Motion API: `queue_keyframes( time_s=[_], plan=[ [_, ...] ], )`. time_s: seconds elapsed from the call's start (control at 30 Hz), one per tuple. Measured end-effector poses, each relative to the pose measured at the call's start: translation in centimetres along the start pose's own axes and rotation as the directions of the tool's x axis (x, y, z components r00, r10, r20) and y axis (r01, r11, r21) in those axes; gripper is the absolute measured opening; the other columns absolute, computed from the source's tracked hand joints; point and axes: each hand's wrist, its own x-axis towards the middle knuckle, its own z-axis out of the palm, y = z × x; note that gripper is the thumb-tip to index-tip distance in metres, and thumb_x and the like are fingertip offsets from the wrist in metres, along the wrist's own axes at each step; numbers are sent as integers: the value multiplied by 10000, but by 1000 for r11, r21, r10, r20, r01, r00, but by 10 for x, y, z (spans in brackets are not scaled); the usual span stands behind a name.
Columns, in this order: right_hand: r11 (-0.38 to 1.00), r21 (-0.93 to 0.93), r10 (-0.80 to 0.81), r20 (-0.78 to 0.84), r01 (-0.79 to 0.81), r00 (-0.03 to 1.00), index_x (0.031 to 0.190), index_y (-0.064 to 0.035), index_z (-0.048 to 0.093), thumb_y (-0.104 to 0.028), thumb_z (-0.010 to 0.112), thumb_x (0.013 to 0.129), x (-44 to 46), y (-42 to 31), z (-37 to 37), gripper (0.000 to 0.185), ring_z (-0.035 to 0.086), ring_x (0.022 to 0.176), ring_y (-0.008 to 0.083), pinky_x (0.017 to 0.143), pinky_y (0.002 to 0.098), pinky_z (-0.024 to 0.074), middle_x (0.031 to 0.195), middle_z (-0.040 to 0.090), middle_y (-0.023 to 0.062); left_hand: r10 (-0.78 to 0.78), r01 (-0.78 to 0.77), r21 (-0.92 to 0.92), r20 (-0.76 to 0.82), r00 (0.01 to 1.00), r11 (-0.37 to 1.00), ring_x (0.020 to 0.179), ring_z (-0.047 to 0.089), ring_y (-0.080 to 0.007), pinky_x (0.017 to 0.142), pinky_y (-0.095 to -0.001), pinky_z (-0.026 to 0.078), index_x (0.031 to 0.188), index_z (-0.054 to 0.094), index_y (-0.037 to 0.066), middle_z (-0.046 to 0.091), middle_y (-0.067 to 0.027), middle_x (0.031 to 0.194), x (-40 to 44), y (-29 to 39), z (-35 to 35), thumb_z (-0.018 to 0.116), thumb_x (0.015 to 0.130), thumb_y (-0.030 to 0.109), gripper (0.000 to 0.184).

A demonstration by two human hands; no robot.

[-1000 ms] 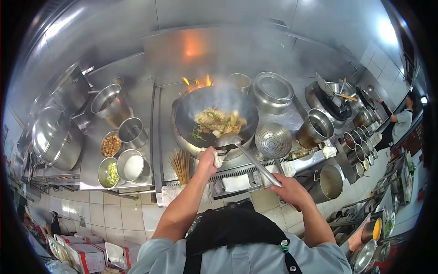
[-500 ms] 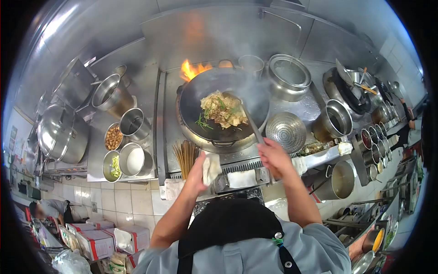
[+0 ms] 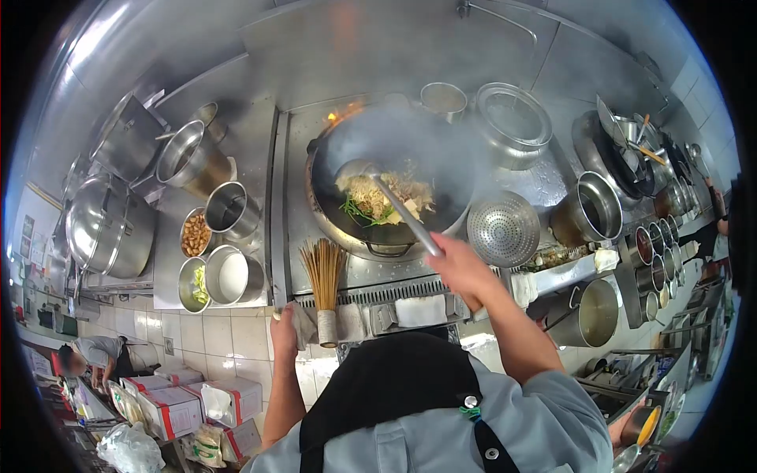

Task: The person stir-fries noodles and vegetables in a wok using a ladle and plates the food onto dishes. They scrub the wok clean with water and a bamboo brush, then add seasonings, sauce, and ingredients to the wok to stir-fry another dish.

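Food (image 3: 414,193) is steaming in the wok (image 3: 323,201), ahead of my right fingers (image 3: 451,262), on the steel surface (image 3: 295,197). Flame (image 3: 344,116) is glowing beyond the far rim. A bundled brush (image 3: 319,272) is resting just right of my left fingers (image 3: 281,327), a strainer (image 3: 503,229) right of my right ones; tiled floor (image 3: 213,339) is showing below. My right fingers are gripping the ladle (image 3: 406,213), forearm angling inward; my left forearm is reaching forward, fingers beside a cloth (image 3: 303,325), their grip unclear.

The right hand (image 3: 460,266) is curled in a firm grip, its forearm (image 3: 520,331) angled forward and inward. The left hand (image 3: 283,333) is lower, at the end of a raised forearm (image 3: 285,398).
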Motion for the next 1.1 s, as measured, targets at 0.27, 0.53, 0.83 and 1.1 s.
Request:
queue_keyframes(
  time_s=[0.27,0.53,0.83,1.1],
  plan=[
    [983,122,133,23,-135,991,1424,-103,548,-176,595,992,-53,36,-16,441,529,543,93,433,291,435,716,553,-9,-2,1,-49,-12,1000,999,848,626,-170,762,-336,509,1082,638,-6,669,-67,966,7,-4,-3,595,1003,281,301],
    [905,-378,-321,-306,195,897,1389,7,507,-220,617,969,20,59,27,490,673,853,469,754,534,531,894,679,286,62,-62,5,-5,998,998,839,655,-179,747,-335,526,1151,618,-2,676,-78,987,6,-5,-4,599,1004,274,313],
    [992,-35,113,-185,-121,976,1414,-33,514,-190,613,964,-63,60,-22,487,659,641,216,553,380,551,832,683,84,0,6,-160,37,999,987,829,669,-197,733,-345,549,1152,594,1,665,-70,964,6,-5,-7,586,1005,272,309],
    [998,-62,-34,-282,17,959,1421,-39,502,-250,596,986,28,62,29,493,689,724,339,650,429,567,920,706,173,-135,440,-447,566,813,779,848,695,-284,718,-417,600,1188,590,15,680,-156,1010,7,69,76,486,1009,265,325]
  ],
)
